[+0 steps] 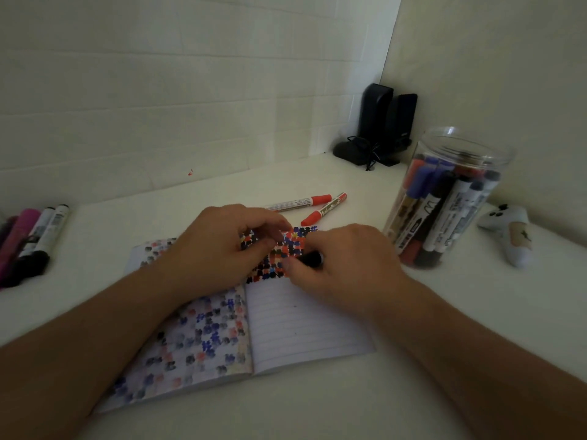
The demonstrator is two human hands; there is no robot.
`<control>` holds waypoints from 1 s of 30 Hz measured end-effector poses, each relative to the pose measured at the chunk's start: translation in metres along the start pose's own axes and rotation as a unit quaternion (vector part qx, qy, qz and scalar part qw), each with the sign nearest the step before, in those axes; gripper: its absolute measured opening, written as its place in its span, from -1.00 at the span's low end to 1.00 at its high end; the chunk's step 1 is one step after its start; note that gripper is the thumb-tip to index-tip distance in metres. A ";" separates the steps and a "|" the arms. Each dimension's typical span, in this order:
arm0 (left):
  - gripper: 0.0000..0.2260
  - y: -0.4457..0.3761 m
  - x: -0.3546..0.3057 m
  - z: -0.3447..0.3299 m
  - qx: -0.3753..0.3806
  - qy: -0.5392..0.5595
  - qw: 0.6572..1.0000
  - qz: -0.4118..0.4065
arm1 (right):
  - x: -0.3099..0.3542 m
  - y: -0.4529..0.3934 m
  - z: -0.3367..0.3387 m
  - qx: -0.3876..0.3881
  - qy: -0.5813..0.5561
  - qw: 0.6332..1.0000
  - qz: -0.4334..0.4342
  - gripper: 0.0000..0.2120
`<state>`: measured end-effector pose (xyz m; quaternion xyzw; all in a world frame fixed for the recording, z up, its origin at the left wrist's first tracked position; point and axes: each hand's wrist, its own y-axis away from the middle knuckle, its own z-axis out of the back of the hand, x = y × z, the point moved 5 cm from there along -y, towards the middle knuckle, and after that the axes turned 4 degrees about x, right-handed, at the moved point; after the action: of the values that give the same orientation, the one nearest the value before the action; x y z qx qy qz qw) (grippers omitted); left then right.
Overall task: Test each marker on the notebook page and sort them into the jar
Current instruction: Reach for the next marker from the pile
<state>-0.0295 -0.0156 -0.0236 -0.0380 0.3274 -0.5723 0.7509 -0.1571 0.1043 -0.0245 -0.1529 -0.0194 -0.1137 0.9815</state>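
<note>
1. Pinched low in the fingers of the right hand, a black marker sits at centre frame over the right-hand page of the open notebook, its dark end pointing left toward the block of test marks. Whether the tip touches the paper, or whether a cap is on it, cannot be told.

2. Just left of it, the left hand lies on the notebook with its fingers curled; they seem to close on something small, perhaps a cap, but that is hidden and I cannot tell.

3. Done so far, judging by the layout: the clear jar at right of frame stands upright, lidless, and already crowded with markers in blue, red and black caps. The top of the right page carries a dense patch of red, blue and black dabs, and the left page shows paler blots across most of it.

4. Left to do: two red markers lie on the table above the notebook, near the jar but apart from it, and a bundle of markers with pink and black barrels lies at the left edge of the frame. Whether those are rejects or still waiting cannot be seen.

5. My estimate is well past halfway, with the held marker in the testing step and the lower lines of the right page unused.
</note>
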 end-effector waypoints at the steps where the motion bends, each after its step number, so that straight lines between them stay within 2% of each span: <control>1: -0.71 0.000 0.001 0.000 -0.004 0.003 1.000 0.002 | 0.002 0.000 -0.004 -0.011 -0.007 1.000 0.015 -0.53; 7: -0.74 -0.001 0.005 -0.002 0.012 -0.017 1.000 0.001 | 0.007 0.010 0.001 0.008 -0.163 0.985 0.063 -0.69; 10: -0.76 -0.001 0.010 -0.006 0.023 -0.008 1.000 0.004 | 0.009 0.011 0.031 0.021 -0.339 0.937 0.075 -0.74; 12: -0.76 -0.001 0.015 -0.007 0.028 0.005 1.000 0.008 | -0.003 0.008 0.072 -0.027 -0.428 0.901 0.059 -0.73; 15: -0.77 -0.001 0.017 -0.009 0.028 0.012 1.000 -0.005 | -0.036 0.010 0.148 -0.156 -0.533 0.832 0.017 -0.82; 18: -0.76 0.000 0.019 -0.009 0.025 0.026 0.999 -0.013 | -0.074 0.012 0.199 -0.279 -0.490 0.825 0.019 -0.91; 20: -0.75 0.001 0.018 -0.009 0.023 0.033 0.999 -0.016 | -0.092 0.012 0.205 -0.326 -0.442 0.835 -0.015 -0.83; 22: -0.75 0.001 0.018 -0.008 0.022 0.040 0.999 -0.015 | -0.107 0.010 0.191 -0.321 -0.433 0.838 -0.086 -0.88; 24: -0.75 0.001 0.017 -0.007 0.023 0.047 0.999 -0.010 | -0.116 0.009 0.172 -0.289 -0.431 0.844 -0.137 -0.86; 27: -0.76 0.002 0.016 -0.006 0.027 0.047 0.999 -0.005 | -0.115 0.008 0.164 -0.273 -0.420 0.848 -0.175 -0.85; 30: -0.77 0.002 0.016 -0.006 0.028 0.049 0.998 -0.001 | -0.119 0.003 0.168 -0.277 -0.387 0.855 -0.207 -0.75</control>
<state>-0.0287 -0.0270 -0.0363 0.0109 0.3473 -0.5833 0.7342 -0.2724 0.1842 0.1261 -0.4424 -0.3968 -0.2469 0.7654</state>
